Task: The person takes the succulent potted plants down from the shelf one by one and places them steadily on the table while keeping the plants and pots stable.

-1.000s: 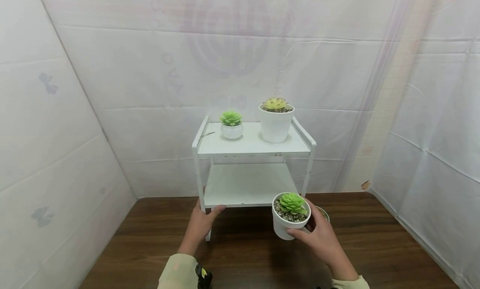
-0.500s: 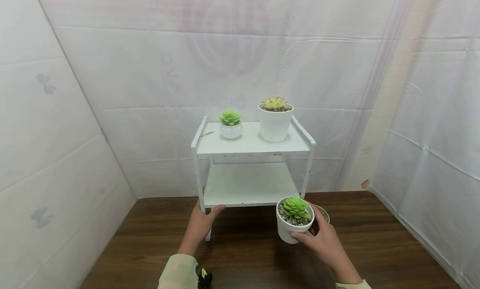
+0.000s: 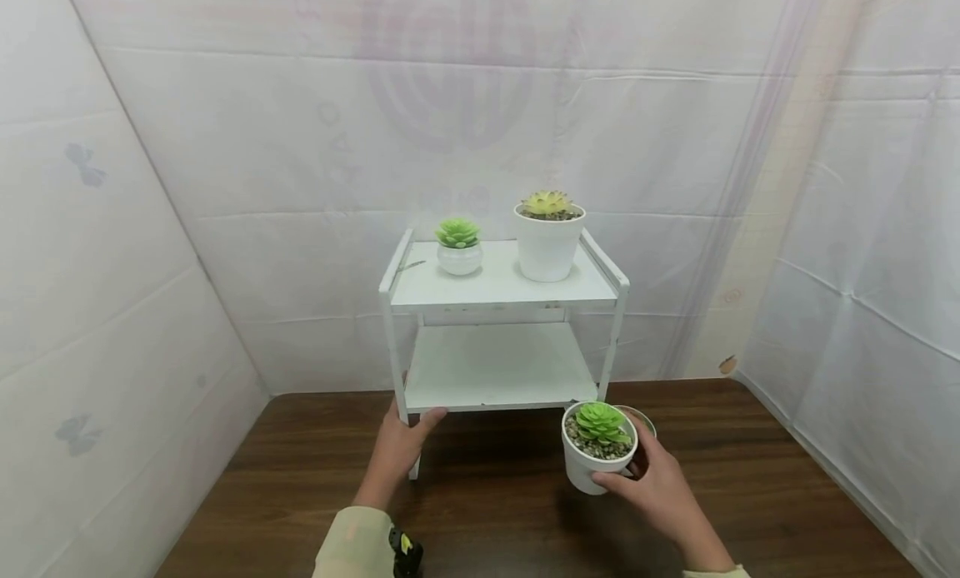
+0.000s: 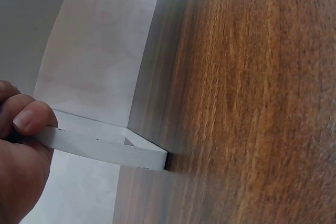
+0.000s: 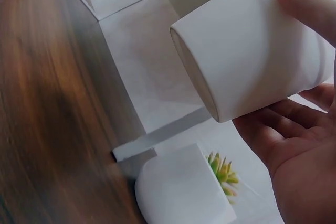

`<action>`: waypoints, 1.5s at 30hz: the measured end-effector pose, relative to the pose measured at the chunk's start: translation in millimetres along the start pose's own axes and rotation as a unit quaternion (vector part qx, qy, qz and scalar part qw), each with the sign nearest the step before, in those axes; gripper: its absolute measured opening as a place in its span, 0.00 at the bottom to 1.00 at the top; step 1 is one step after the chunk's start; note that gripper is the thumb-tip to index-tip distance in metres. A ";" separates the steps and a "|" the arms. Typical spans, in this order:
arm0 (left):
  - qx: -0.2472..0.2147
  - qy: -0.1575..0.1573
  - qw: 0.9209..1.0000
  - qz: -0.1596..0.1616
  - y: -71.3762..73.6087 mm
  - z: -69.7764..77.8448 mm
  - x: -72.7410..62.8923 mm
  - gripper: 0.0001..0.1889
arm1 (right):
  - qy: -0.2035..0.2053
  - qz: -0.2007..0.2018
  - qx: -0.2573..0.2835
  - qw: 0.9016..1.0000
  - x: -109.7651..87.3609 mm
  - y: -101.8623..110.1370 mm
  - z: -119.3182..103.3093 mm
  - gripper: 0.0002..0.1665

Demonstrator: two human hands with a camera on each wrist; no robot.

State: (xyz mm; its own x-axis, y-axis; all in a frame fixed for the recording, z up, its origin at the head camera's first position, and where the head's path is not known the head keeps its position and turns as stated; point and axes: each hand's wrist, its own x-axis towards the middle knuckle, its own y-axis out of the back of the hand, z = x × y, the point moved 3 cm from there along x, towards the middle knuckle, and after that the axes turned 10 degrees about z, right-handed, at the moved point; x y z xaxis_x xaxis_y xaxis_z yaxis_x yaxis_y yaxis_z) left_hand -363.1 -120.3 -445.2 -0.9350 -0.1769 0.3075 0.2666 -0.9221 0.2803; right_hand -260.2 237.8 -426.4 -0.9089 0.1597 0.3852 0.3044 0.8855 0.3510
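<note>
A white two-tier shelf (image 3: 495, 366) stands on the wooden table. My left hand (image 3: 399, 446) grips its front left leg, thumb at the lower tier's front edge; the left wrist view shows the fingers curled round the white leg (image 4: 105, 148). In my right hand (image 3: 663, 488) is a potted succulent (image 3: 592, 470), a bright green rosette in a white pot, held by its side above the table. Its base shows bare in the right wrist view. Behind that hand, another potted succulent (image 5: 181, 187) with yellow-green leaves stands by the shelf's right leg, mostly hidden in the head view.
On the top tier sit a small round potted succulent (image 3: 460, 257) at left and a larger white potted succulent (image 3: 547, 249) at right. White sheeting (image 3: 300, 145) encloses the back and sides. Brown tabletop (image 3: 480, 520) spreads in front of the shelf.
My right hand has carried the potted succulent a little to the right and nearer to me. The left hand keeps its grip on the shelf leg.
</note>
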 end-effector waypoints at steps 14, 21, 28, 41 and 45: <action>-0.008 -0.011 1.000 0.005 -0.3 -0.2 0.3 0.53 | -0.038 -0.009 0.009 0.999 -9.2 15.7 18.5 0.52; -0.005 -0.004 1.000 0.001 -0.4 -0.9 0.2 0.53 | -0.058 -0.015 0.001 0.998 -13.3 22.5 31.1 0.52; -0.010 0.002 1.000 0.003 -0.6 -2.4 0.7 0.52 | -0.073 -0.010 -0.010 0.997 -16.9 26.4 43.4 0.54; -0.006 0.006 1.000 0.000 -0.7 -5.1 0.3 0.53 | -0.087 -0.016 0.007 0.996 -24.5 38.4 57.1 0.52; -0.001 0.002 1.000 0.002 -1.1 -4.8 0.4 0.53 | -0.080 -0.010 0.009 0.997 -26.6 40.7 60.6 0.51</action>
State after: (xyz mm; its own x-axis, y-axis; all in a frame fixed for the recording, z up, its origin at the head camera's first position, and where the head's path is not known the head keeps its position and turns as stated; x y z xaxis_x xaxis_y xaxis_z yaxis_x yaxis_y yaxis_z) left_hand -364.8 -121.0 -449.8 -0.9351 -0.1812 0.3045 0.2693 -0.9220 0.2783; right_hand -241.0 296.0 -474.1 -0.9490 0.2076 0.2373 0.2815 0.8969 0.3410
